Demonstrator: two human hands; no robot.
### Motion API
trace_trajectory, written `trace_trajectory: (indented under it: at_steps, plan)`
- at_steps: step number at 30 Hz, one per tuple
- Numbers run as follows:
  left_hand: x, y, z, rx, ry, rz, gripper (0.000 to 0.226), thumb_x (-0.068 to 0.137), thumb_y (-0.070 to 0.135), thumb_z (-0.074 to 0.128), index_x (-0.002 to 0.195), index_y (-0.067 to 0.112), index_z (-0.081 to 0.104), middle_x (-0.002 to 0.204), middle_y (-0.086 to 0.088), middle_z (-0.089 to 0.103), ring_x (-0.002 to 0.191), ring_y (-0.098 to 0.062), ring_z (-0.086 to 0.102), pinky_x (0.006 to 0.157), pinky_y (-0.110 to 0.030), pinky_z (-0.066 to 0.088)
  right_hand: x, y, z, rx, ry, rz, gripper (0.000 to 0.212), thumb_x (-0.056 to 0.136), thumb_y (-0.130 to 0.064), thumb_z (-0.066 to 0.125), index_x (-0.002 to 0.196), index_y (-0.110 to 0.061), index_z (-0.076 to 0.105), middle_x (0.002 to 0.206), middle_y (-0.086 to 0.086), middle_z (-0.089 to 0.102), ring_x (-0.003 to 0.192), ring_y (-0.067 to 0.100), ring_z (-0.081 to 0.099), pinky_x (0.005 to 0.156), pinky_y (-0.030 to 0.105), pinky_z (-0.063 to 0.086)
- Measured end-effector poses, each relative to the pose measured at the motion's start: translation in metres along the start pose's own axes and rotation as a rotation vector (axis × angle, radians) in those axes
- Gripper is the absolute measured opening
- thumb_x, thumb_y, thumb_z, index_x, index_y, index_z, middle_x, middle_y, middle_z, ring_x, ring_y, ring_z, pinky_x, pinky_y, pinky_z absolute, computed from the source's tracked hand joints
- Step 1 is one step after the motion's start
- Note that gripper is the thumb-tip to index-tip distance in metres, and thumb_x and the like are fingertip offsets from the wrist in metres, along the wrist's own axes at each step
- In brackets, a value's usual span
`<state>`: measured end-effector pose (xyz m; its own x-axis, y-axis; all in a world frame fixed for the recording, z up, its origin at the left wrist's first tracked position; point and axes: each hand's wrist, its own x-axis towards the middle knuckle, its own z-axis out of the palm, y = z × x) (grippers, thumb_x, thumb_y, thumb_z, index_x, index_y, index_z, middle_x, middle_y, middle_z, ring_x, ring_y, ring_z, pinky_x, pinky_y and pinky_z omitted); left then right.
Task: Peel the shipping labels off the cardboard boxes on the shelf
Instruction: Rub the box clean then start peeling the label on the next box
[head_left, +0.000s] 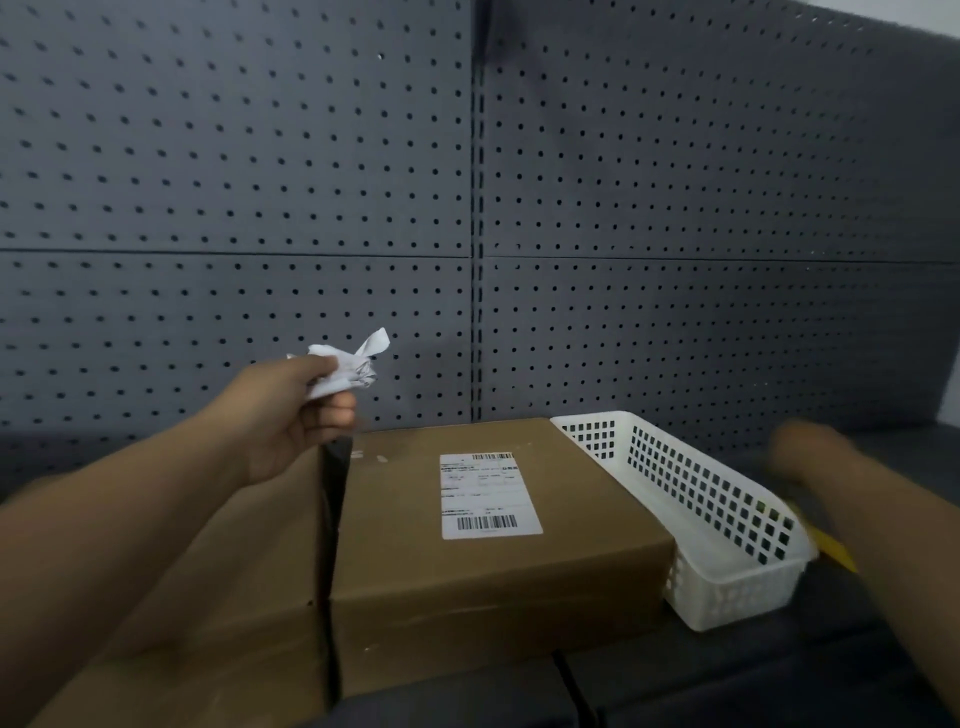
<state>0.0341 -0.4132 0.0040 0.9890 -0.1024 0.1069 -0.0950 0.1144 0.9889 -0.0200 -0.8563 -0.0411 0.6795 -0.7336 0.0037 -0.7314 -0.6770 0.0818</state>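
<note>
Two brown cardboard boxes lie side by side on the dark shelf. The right box (498, 566) carries a white shipping label (488, 496) flat on its top. My left forearm lies over the left box (218, 613), whose top shows no label. My left hand (296, 410) is raised above the gap between the boxes and grips a crumpled white label (343, 364). My right hand (810, 452) is blurred by motion, to the right behind the white basket; its fingers cannot be made out.
A white perforated plastic basket (727, 519) stands right of the labelled box, touching it. Something yellow (836, 551) shows beside the basket under my right forearm. Grey pegboard (467, 208) forms the back wall. The dark shelf surface (779, 675) runs on to the right.
</note>
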Motion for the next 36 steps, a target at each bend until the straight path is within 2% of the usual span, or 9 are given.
trace_trajectory:
  at_steps: [5,9,11,15,20,24,26,31,36]
  plan:
    - [-0.003,0.004,-0.033,0.018,0.041,-0.006,0.027,0.101,0.020,0.042,0.085,0.005,0.056,0.046,-0.001,0.059,0.038,-0.010,0.055,0.069,-0.032,0.056,-0.029,-0.075,-0.057,0.185,0.235,-0.242,0.039,0.099,-0.030,0.043,0.115,0.003,0.057,0.117,0.019,0.058,0.101,0.031,0.057,0.083,0.034,0.047]
    - [-0.007,0.003,-0.067,0.038,0.123,-0.007,0.027,0.102,0.021,0.041,0.085,0.007,0.057,0.048,-0.002,0.062,0.041,-0.012,0.059,0.070,-0.033,0.054,-0.122,-0.169,-0.076,0.211,0.371,-0.693,0.033,0.101,-0.029,0.036,0.109,-0.007,0.059,0.112,0.010,0.058,0.105,0.031,0.054,0.083,0.032,0.044]
    - [-0.009,0.001,-0.084,0.093,0.170,-0.004,0.025,0.102,0.021,0.041,0.088,0.010,0.058,0.053,-0.003,0.065,0.051,-0.015,0.062,0.064,-0.028,0.053,-0.176,-0.208,-0.076,0.259,0.324,-0.966,0.031,0.101,-0.031,0.038,0.112,-0.012,0.060,0.114,0.004,0.059,0.108,0.026,0.054,0.084,0.031,0.042]
    - [-0.012,-0.006,-0.117,0.242,0.196,-0.009,0.026,0.099,0.018,0.040,0.087,0.010,0.062,0.062,-0.004,0.063,0.065,-0.018,0.060,0.077,-0.027,0.045,-0.246,-0.258,-0.070,0.173,0.151,-1.321,0.034,0.096,-0.039,0.047,0.121,-0.020,0.062,0.119,-0.004,0.061,0.104,0.016,0.058,0.093,0.033,0.047]
    - [-0.023,-0.010,-0.141,0.338,0.208,-0.039,0.025,0.098,0.014,0.043,0.082,0.007,0.061,0.070,-0.008,0.063,0.053,-0.009,0.058,0.047,-0.010,0.044,-0.269,-0.291,-0.063,0.053,0.104,-1.430,0.034,0.091,-0.041,0.055,0.118,-0.023,0.064,0.119,-0.007,0.061,0.105,0.011,0.056,0.087,0.025,0.044]
    - [-0.026,-0.020,-0.152,0.346,0.206,-0.028,0.026,0.099,0.027,0.044,0.090,0.017,0.066,0.078,-0.005,0.074,0.081,-0.020,0.067,0.085,-0.031,0.049,-0.271,-0.299,-0.061,0.004,0.047,-1.453,0.033,0.089,-0.043,0.058,0.115,-0.026,0.066,0.117,-0.012,0.064,0.103,0.007,0.057,0.090,0.027,0.046]
    - [-0.024,-0.025,-0.156,0.349,0.172,0.012,0.028,0.100,0.030,0.042,0.096,0.019,0.067,0.085,-0.009,0.074,0.090,-0.025,0.068,0.093,-0.038,0.047,-0.271,-0.298,-0.059,0.027,0.044,-1.464,0.032,0.088,-0.043,0.058,0.115,-0.027,0.066,0.116,-0.014,0.065,0.102,0.004,0.058,0.090,0.025,0.046]
    - [-0.017,-0.031,-0.162,0.310,0.150,0.025,0.029,0.099,0.030,0.042,0.095,0.015,0.066,0.079,-0.009,0.074,0.085,-0.027,0.068,0.098,-0.047,0.046,-0.276,-0.310,-0.050,0.117,0.149,-1.425,0.027,0.091,-0.041,0.055,0.108,-0.028,0.070,0.106,-0.013,0.069,0.095,0.005,0.061,0.087,0.030,0.050]
    - [-0.012,-0.036,-0.165,0.238,0.144,0.020,0.028,0.100,0.027,0.041,0.098,0.010,0.064,0.074,-0.010,0.072,0.076,-0.024,0.066,0.090,-0.041,0.049,-0.283,-0.334,-0.047,0.113,0.237,-1.389,0.022,0.091,-0.036,0.056,0.099,-0.021,0.070,0.096,-0.004,0.068,0.089,0.014,0.060,0.077,0.029,0.049]
